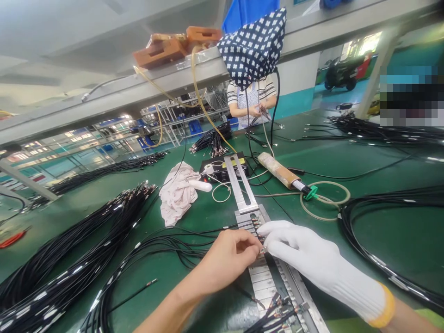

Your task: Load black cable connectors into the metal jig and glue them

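Observation:
My bare left hand (231, 256) is closed over the metal slotted jig (262, 277), thumb and forefinger pinching a thin black cable close to its end. My right hand (305, 252), in a white knit glove with a yellow cuff, meets it from the other side. Its thumb and fingers close around the small metal connector (262, 250) at that cable's tip. Just beyond the fingertips, several cable ends (255, 222) lie side by side in the jig's slots. Their black cables (166, 240) trail off to the left. The fingertips partly hide the held end.
Cable bundles (86, 240) cover the left of the green table (145, 296); coiled cables (374, 263) lie right. Loose connector ends (277, 310) sit at the jig's near end. Behind are a soldering iron (199, 185), pink cloth (177, 194) and black control box (215, 169). A co-worker (251, 104) handles cables opposite.

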`<state>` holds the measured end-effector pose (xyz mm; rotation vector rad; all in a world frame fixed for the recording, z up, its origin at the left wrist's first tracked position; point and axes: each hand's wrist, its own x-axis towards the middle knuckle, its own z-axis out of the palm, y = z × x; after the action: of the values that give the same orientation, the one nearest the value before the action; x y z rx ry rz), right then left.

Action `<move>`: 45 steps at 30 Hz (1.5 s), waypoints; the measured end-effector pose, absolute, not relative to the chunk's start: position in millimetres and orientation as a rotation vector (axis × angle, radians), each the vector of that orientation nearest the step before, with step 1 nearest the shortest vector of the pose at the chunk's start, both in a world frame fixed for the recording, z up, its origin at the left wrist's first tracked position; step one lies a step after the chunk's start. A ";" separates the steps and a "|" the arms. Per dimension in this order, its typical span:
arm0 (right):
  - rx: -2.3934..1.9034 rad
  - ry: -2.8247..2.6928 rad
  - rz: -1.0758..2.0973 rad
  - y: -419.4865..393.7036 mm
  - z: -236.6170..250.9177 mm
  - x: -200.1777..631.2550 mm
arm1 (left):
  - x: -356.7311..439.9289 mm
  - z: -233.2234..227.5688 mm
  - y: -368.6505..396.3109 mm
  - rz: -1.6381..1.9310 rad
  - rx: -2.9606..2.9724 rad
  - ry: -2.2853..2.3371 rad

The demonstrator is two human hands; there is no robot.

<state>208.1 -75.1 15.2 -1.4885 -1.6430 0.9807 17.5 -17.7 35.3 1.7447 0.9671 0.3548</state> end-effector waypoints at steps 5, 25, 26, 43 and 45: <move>-1.463 -1.677 1.028 -75.3 17.2 207.1 | 14.7 35.0 -11.4 0.283 1.417 0.916; -1.776 -1.586 0.877 -68.6 6.7 207.0 | -5.3 21.3 -21.1 0.333 1.626 1.046; -1.790 -1.578 0.866 -67.3 4.9 208.0 | -8.7 15.4 -23.0 0.346 1.696 1.087; -1.857 -1.483 0.724 -60.1 -2.5 231.3 | -3.3 -24.9 -35.9 0.432 2.444 1.169; -1.861 -1.509 0.718 -60.7 -3.8 232.3 | -1.8 -25.6 -34.9 0.439 2.454 1.161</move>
<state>232.3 -60.7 -3.8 -1.8612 -1.5087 0.7178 -1.8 -34.9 -25.6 2.4538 1.1611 0.4394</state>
